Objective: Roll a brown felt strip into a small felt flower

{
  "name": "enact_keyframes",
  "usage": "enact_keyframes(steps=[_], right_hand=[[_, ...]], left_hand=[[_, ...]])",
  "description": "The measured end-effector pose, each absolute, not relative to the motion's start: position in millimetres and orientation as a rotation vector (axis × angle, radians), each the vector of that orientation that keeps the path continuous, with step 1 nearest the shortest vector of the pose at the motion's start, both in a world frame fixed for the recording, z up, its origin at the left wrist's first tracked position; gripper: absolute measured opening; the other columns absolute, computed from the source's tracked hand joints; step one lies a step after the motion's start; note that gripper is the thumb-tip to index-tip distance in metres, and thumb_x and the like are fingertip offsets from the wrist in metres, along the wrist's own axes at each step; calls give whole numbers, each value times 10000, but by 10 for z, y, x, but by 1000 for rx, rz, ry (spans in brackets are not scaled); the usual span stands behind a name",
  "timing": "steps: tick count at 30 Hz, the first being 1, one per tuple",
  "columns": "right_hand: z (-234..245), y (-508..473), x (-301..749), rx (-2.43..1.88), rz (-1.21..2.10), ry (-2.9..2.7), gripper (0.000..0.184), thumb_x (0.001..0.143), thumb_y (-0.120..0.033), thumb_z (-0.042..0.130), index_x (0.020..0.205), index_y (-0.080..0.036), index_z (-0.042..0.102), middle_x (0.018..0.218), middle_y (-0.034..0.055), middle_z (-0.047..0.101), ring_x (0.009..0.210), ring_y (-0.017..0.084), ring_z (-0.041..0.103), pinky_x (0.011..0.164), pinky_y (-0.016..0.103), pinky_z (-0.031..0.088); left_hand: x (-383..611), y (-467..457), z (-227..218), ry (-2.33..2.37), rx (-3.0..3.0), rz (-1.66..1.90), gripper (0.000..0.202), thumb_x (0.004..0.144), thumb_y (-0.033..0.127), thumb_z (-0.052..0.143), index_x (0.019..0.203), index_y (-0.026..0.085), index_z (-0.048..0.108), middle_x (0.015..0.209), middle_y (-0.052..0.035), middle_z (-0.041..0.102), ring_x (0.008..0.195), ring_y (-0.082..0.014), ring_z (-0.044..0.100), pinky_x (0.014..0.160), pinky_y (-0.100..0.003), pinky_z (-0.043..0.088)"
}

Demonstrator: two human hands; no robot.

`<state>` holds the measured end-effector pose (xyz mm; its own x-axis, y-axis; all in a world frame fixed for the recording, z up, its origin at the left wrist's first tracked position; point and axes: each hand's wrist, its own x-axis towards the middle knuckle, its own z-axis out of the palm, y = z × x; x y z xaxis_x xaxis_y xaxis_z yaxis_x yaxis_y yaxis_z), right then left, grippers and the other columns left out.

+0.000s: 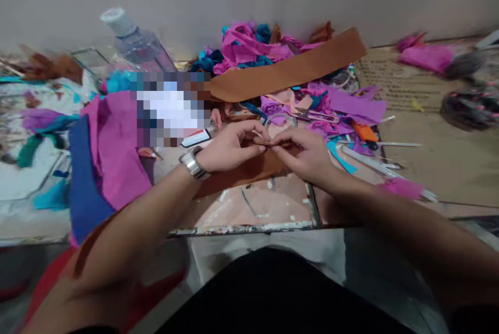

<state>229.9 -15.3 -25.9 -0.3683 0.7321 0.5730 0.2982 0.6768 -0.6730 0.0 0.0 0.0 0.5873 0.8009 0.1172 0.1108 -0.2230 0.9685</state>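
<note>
My left hand [228, 147], with a metal watch [192, 162] on its wrist, and my right hand [306, 155] meet at the middle of the work surface. Both pinch a strip of brown crepe paper [249, 170] that lies beneath them on a glass board [273, 209]. The fingertips of both hands press together on a folded edge of the strip. The rest of the strip runs left under my left wrist.
A long brown paper band [288, 71] lies behind the hands. Purple, pink and blue paper scraps [249, 45] pile at the back. Magenta and blue sheets [105, 157] sit at left, beside a clear bottle [136, 43]. Scissors and metal tools [370, 160] lie at right on cardboard [429, 152].
</note>
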Motion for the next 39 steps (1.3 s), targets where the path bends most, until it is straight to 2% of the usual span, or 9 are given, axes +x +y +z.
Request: enact_keyframes(steps=[4, 7, 10, 19, 24, 28, 30, 34, 39], right_hand=[[-247, -150, 2294, -802, 571, -1950, 110, 921, -140, 713, 976, -230, 743, 924, 8, 784, 817, 155, 727, 756, 281, 568], [-243, -155, 2299, -816, 577, -1951, 122, 914, -134, 702, 971, -234, 741, 912, 8, 781, 793, 160, 718, 736, 293, 567], [-245, -160, 2307, -814, 610, -1952, 156, 902, -113, 695, 989, -233, 744, 931, 11, 782, 804, 161, 725, 750, 297, 578], [-217, -176, 2297, -789, 653, -1964, 162, 922, -115, 711, 1015, -238, 761, 980, 13, 801, 861, 156, 754, 800, 287, 608], [-222, -176, 2306, -806, 657, -1965, 158, 918, -131, 717, 1029, -234, 762, 989, 15, 801, 849, 157, 754, 783, 288, 608], [-236, -167, 2308, -844, 630, -1940, 134, 907, -143, 735, 1005, -230, 761, 973, 14, 807, 859, 171, 754, 810, 312, 600], [-238, -166, 2307, -847, 632, -1930, 122, 906, -147, 740, 997, -226, 759, 974, 15, 807, 863, 171, 754, 813, 311, 595], [-231, -171, 2307, -834, 619, -1939, 128, 906, -143, 735, 1001, -227, 757, 970, 14, 805, 858, 170, 753, 807, 305, 598], [-230, -187, 2306, -844, 633, -1934, 162, 909, -144, 727, 1038, -239, 755, 994, 8, 806, 865, 165, 755, 804, 291, 613]], left_hand=[[10, -21, 20, 774, 1697, 758, 219, 896, 293, 785, 1009, 165, 647, 1002, -50, 678, 926, -163, 651, 868, -289, 512], [27, -34, 46, 828, 1693, 750, 273, 931, 411, 753, 975, 162, 649, 912, -40, 659, 814, -143, 605, 755, -266, 483], [47, -38, 51, 898, 1689, 755, 304, 958, 455, 709, 944, 155, 662, 815, -15, 612, 706, -115, 527, 647, -243, 412], [61, -25, -45, 952, 1505, 809, 258, 863, 284, 799, 993, 160, 612, 854, -23, 688, 802, -129, 667, 756, -242, 495], [45, -34, -4, 938, 1553, 795, 241, 897, 312, 771, 1005, 164, 615, 848, -23, 676, 777, -127, 650, 725, -245, 498], [39, -65, 45, 874, 1716, 753, 310, 872, 333, 808, 1067, 165, 637, 1013, -67, 701, 908, -167, 681, 822, -291, 543], [47, -72, 41, 861, 1772, 766, 274, 875, 300, 799, 1054, 167, 639, 1033, -66, 695, 935, -173, 681, 854, -300, 543], [66, -62, -4, 843, 1779, 827, 146, 902, 231, 737, 970, 167, 625, 938, -36, 665, 865, -151, 654, 807, -276, 521], [56, -47, -20, 841, 1764, 857, 105, 894, 201, 723, 964, 172, 650, 925, -31, 671, 839, -147, 640, 782, -269, 504]])
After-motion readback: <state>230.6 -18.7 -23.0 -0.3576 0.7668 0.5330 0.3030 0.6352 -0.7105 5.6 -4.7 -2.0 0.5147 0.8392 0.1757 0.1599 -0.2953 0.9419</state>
